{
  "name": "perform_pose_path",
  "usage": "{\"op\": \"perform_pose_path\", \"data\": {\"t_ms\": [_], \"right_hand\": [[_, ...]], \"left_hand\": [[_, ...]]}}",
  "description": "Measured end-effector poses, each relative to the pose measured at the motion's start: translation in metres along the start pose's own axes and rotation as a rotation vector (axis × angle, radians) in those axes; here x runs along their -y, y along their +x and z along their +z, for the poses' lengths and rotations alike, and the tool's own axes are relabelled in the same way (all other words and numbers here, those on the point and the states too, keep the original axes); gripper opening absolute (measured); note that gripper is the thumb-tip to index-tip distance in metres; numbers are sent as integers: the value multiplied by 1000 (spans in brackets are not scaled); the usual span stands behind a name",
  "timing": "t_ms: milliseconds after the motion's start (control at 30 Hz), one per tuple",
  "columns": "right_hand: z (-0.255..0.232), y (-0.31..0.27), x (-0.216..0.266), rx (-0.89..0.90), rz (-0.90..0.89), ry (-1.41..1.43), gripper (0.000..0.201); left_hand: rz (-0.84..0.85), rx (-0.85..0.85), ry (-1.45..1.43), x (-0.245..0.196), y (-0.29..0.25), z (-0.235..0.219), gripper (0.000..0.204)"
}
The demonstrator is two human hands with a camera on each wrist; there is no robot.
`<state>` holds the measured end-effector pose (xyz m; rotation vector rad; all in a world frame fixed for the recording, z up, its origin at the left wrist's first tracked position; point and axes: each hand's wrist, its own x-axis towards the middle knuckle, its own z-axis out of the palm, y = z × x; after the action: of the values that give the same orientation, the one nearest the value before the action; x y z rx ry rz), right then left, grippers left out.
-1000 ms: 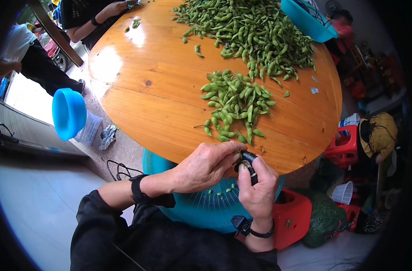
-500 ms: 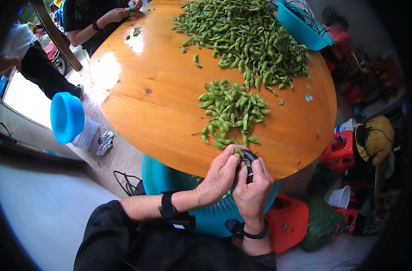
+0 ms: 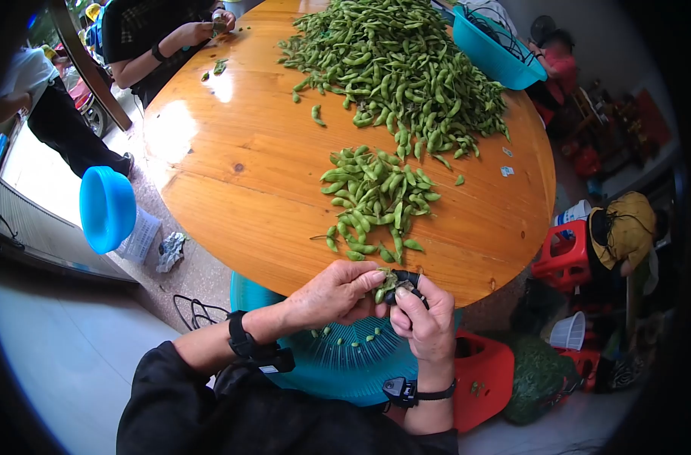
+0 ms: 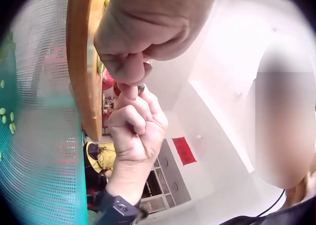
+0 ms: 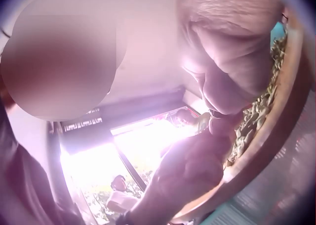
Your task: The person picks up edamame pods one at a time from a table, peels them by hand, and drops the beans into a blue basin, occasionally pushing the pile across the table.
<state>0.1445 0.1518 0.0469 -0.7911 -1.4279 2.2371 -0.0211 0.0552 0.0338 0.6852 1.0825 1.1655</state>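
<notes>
Just off the near edge of the round wooden table (image 3: 247, 174), my left hand (image 3: 338, 292) pinches a green bean pod (image 3: 387, 282) by its end. My right hand (image 3: 425, 322) grips a small black tool (image 3: 407, 280) against the same pod. Both hands hover over a teal perforated basket (image 3: 345, 364) that holds several shelled green beans (image 3: 353, 337). A small heap of pods (image 3: 376, 199) lies on the table just beyond my hands. A much larger heap (image 3: 394, 68) covers the far side. In the left wrist view both hands (image 4: 136, 91) meet beside the table edge (image 4: 84, 62).
A teal basket (image 3: 497, 53) sits at the table's far right rim. Another person's hands (image 3: 201, 30) work at the far left. A blue basin (image 3: 106, 208) stands on the floor at left. Red plastic stools (image 3: 565, 254) and a red one (image 3: 485, 375) stand at right.
My hands have parted slightly and dropped lower, baring the basket's beans again. The left hand still pinches a pod against the black tool.
</notes>
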Motion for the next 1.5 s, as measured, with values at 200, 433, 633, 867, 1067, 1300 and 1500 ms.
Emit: {"op": "perform_pose_path", "data": {"t_ms": [200, 433, 633, 867, 1067, 1300, 1500], "right_hand": [[11, 0, -8, -108, -69, -194, 15], [21, 3, -19, -290, -553, -855, 16], [16, -5, -17, -269, -398, -604, 16], [17, -7, -8, -267, -167, -253, 19], [21, -4, -13, -399, -562, -708, 16], [21, -6, -18, -317, -238, -54, 15], [4, 2, -23, -134, -25, 440, 8]], "left_hand": [[0, -25, -239, 12, 3, -1, 35], [101, -45, -634, 22, 7, 13, 20], [214, -42, -360, 28, 0, 5, 14], [155, -98, -280, 20, -5, 6, 18], [51, -85, -3, 12, -7, 5, 29], [216, -106, -66, 34, 0, 16, 22], [186, -99, -167, 30, 0, 17, 21]]}}
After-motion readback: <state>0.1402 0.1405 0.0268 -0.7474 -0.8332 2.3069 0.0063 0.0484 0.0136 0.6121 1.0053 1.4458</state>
